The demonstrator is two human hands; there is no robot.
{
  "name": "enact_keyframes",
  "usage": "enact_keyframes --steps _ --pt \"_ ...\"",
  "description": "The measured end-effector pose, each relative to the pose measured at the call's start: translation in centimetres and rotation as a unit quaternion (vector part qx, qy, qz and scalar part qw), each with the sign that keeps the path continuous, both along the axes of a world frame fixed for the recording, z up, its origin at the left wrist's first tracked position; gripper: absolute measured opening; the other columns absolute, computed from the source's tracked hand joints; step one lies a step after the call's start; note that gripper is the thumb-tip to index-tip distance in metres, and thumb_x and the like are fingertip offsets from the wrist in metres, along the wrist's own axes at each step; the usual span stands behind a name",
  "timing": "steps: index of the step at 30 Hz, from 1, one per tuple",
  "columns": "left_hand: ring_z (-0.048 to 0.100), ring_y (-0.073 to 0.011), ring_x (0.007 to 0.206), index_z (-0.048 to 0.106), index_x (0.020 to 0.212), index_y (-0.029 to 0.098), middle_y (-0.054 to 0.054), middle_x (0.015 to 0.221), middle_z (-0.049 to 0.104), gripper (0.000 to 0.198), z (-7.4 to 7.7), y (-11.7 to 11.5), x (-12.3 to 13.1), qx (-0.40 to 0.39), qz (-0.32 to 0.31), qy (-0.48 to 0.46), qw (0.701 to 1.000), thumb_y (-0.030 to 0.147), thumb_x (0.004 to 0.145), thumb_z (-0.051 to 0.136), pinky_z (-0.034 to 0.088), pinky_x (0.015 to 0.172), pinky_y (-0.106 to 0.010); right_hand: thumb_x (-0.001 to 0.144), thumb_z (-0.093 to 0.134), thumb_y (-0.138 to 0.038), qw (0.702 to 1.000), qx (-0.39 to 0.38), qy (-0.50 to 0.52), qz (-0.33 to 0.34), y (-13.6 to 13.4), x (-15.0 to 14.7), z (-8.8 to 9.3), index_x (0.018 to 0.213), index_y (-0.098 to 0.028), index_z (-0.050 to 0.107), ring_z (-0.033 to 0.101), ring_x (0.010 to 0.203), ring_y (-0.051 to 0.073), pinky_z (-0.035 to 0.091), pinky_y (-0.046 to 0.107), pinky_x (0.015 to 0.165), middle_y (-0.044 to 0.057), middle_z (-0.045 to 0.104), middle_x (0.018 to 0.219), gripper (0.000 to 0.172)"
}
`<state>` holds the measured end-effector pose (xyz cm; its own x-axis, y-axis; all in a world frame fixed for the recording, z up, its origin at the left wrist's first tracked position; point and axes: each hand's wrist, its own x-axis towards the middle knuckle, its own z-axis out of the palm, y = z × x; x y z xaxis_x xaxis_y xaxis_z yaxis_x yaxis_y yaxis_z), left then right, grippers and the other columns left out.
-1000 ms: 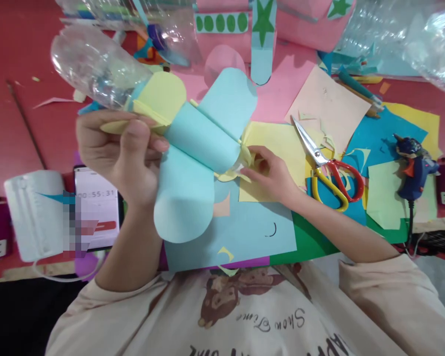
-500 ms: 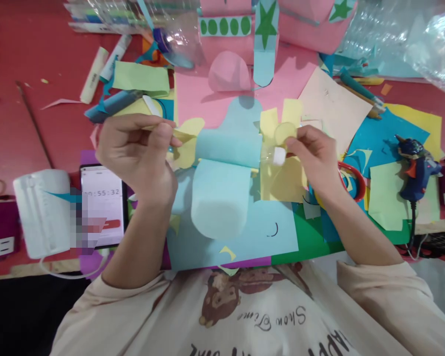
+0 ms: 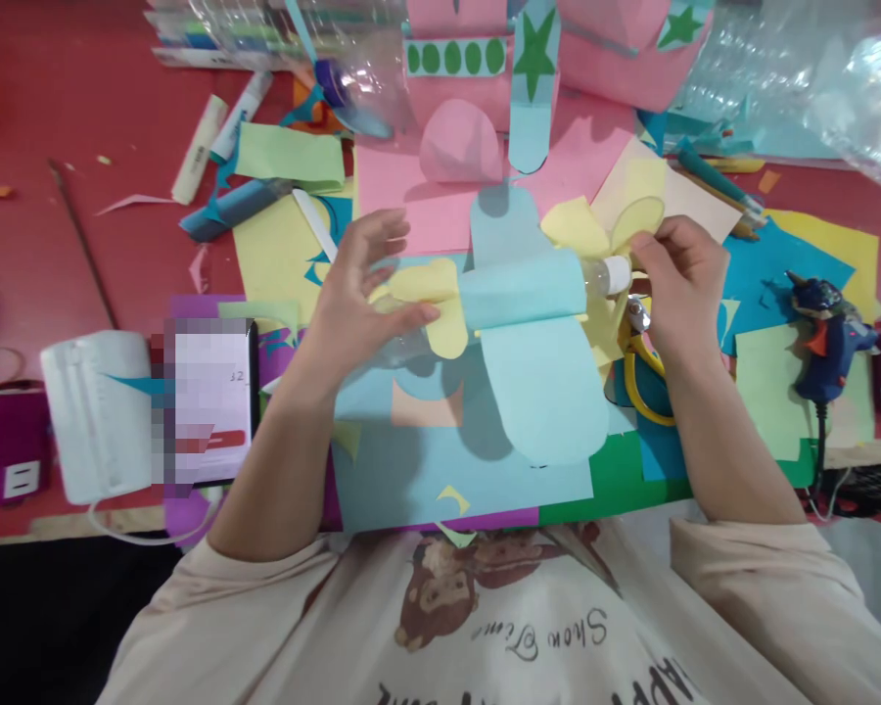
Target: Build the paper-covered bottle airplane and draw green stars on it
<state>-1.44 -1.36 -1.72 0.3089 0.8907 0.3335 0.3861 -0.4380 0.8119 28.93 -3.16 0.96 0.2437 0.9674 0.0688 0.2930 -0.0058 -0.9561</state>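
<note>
A small clear plastic bottle wrapped in light blue paper (image 3: 521, 290) lies sideways, its white cap (image 3: 617, 275) pointing right. Rounded light blue paper flaps (image 3: 547, 392) spread from it toward me and away from me. My right hand (image 3: 679, 274) pinches a rounded yellow paper strip (image 3: 638, 223) beside the cap. At the bottle's left end, around the clear base, my left hand (image 3: 363, 304) has its fingers apart. Its thumb lies at the edge of a yellow paper petal (image 3: 447, 318); whether it presses on the petal I cannot tell.
Scissors with yellow handles (image 3: 650, 387) lie below my right hand. A blue glue gun (image 3: 822, 338) rests at the right. Left of me are a phone (image 3: 216, 392) and a white device (image 3: 99, 416). A pink paper model (image 3: 459, 88) stands behind; markers and paper scraps lie around.
The wrapped bottle has shifted right and tilted. My left hand has gone from a pinch on yellow paper to spread fingers, moving right. My right hand has moved right with the yellow strip.
</note>
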Motion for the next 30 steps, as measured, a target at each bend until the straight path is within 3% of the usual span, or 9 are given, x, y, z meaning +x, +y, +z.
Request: enact_keyframes --steps 5,8,12,16,20,25,30 --pt "0.051 -0.03 0.122 0.044 0.132 0.034 -0.008 0.137 0.043 0.08 0.2 -1.0 1.1 -0.017 -0.027 0.013 0.999 0.06 0.064 0.076 0.054 0.09 -0.045 0.087 0.058 -0.037 1.0 -0.007 -0.011 -0.021 0.0 0.3 0.5 0.075 -0.024 0.05 0.047 0.06 0.012 0.041 0.025 0.048 0.002 0.051 0.074 0.019" --pt "0.051 -0.0277 0.122 0.055 0.121 0.034 -0.007 0.134 0.047 0.059 0.7 -1.5 1.5 -0.023 -0.028 0.044 0.998 0.056 0.07 0.074 0.057 0.082 -0.039 0.085 0.061 -0.04 0.999 -0.004 0.007 0.053 0.1 0.6 0.3 0.083 -0.024 0.056 0.052 0.067 0.013 0.046 0.028 0.056 0.002 0.056 0.081 0.017" --pt "0.05 -0.0276 0.124 0.061 0.112 0.03 -0.004 0.128 0.055 0.045 1.3 -1.4 1.5 -0.013 -0.024 0.027 0.999 0.052 0.073 0.072 0.052 0.094 -0.042 0.077 0.07 -0.035 0.991 -0.002 0.055 0.125 0.2 0.6 -0.4 0.095 -0.024 0.058 0.06 0.076 0.014 0.052 0.03 0.066 -0.001 0.061 0.093 0.024" --pt "0.054 -0.0274 0.121 0.06 0.114 0.026 -0.005 0.121 0.061 0.056 1.7 -1.5 1.7 -0.042 -0.032 0.044 0.998 0.051 0.067 0.078 0.05 0.097 -0.044 0.079 0.067 -0.037 0.993 -0.015 0.057 0.106 0.3 0.8 -0.6 0.097 -0.028 0.056 0.063 0.083 0.017 0.053 0.034 0.072 0.001 0.062 0.101 0.023" --pt "0.058 -0.0229 0.114 0.063 0.113 0.026 -0.003 0.119 0.064 0.047 1.6 -1.7 1.6 -0.051 -0.025 0.048 0.997 0.041 0.07 0.077 0.054 0.09 -0.037 0.081 0.063 -0.042 0.997 0.01 0.03 0.072 0.5 1.5 -0.1 0.098 -0.031 0.055 0.061 0.089 0.02 0.052 0.038 0.076 0.003 0.063 0.106 0.022" --pt "0.063 -0.0213 0.103 0.063 0.117 0.024 -0.006 0.121 0.061 0.051 0.7 -1.2 0.8 -0.12 0.024 -0.033 0.992 0.041 0.071 0.077 0.056 0.085 -0.036 0.08 0.059 -0.045 1.0 -0.004 0.004 0.024 0.9 2.5 0.1 0.102 -0.035 0.054 0.06 0.092 0.021 0.051 0.039 0.073 0.002 0.063 0.116 0.024" --pt "0.059 -0.0229 0.111 0.053 0.124 0.032 -0.003 0.12 0.06 0.053 -0.4 -0.4 0.6 -0.083 0.014 -0.117 0.99 0.05 0.077 0.068 0.054 0.088 -0.039 0.077 0.063 -0.044 0.997 0.024 0.068 0.024 1.5 2.4 -0.9 0.097 -0.034 0.057 0.061 0.09 0.022 0.05 0.037 0.067 0.001 0.065 0.104 0.024"
